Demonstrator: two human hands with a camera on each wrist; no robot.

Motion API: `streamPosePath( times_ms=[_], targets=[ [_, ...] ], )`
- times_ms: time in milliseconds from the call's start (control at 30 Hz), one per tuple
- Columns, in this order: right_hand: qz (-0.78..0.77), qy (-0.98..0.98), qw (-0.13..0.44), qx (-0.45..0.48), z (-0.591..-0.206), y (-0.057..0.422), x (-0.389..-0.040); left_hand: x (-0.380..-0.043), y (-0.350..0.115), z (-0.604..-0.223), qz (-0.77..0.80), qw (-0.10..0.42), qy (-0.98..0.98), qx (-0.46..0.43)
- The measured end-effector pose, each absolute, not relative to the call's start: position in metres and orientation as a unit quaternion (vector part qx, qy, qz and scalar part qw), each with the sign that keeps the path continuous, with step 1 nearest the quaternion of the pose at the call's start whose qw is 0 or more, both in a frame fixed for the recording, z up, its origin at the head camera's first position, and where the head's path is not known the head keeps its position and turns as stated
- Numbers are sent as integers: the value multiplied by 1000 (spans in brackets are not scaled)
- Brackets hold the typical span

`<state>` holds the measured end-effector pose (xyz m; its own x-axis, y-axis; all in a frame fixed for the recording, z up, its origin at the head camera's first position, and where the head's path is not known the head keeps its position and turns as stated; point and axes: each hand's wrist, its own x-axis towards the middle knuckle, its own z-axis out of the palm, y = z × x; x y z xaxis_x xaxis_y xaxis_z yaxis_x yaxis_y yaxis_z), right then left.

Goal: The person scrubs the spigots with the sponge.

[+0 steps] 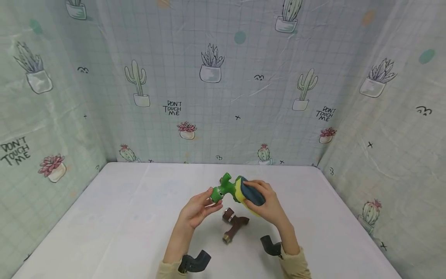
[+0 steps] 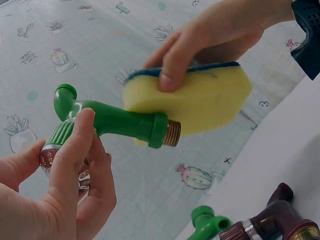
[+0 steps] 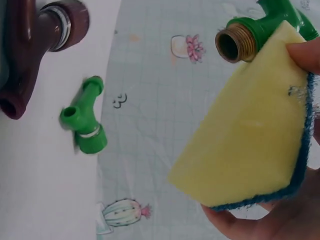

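A green tap (image 1: 227,186) with a brass threaded end is held up over the table. My left hand (image 1: 196,209) grips it by the ribbed knob, thumb on one side and fingers on the other. In my right hand (image 1: 269,205) is a yellow sponge (image 2: 200,102) with a dark blue scouring side. Its yellow face lies against the tap's body, just short of the brass thread in the left wrist view. The right thumb presses on the sponge's edge, while part of that hand's fingers is hidden behind it.
A brown tap (image 1: 237,224) lies on the white table (image 1: 139,217) between my forearms. A second green tap (image 3: 87,117) lies farther back, near the table's edge. Cactus-printed cloth (image 1: 237,97) hangs behind and at both sides. Dark bands (image 1: 195,262) sit on my wrists.
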<state>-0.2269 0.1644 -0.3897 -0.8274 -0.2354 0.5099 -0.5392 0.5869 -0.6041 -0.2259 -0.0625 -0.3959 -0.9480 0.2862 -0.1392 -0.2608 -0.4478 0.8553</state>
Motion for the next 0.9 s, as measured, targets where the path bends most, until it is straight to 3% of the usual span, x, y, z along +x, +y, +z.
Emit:
streamPosePath(
  times_ms=[267, 467, 667, 900],
  targets=[
    [298, -907, 220, 199, -392, 179, -229, -226, -64, -391, 855, 161, 494, 11],
    [355, -884, 213, 216, -385, 171, -223, -222, -62, -391, 875, 203, 439, 5],
    [368, -868, 211, 257, -384, 158, -220, -223, -58, -396, 811, 240, 529, 68],
    [365, -871, 200, 260, -387, 158, -223, -226, -61, -399, 773, 238, 579, 105]
  ],
)
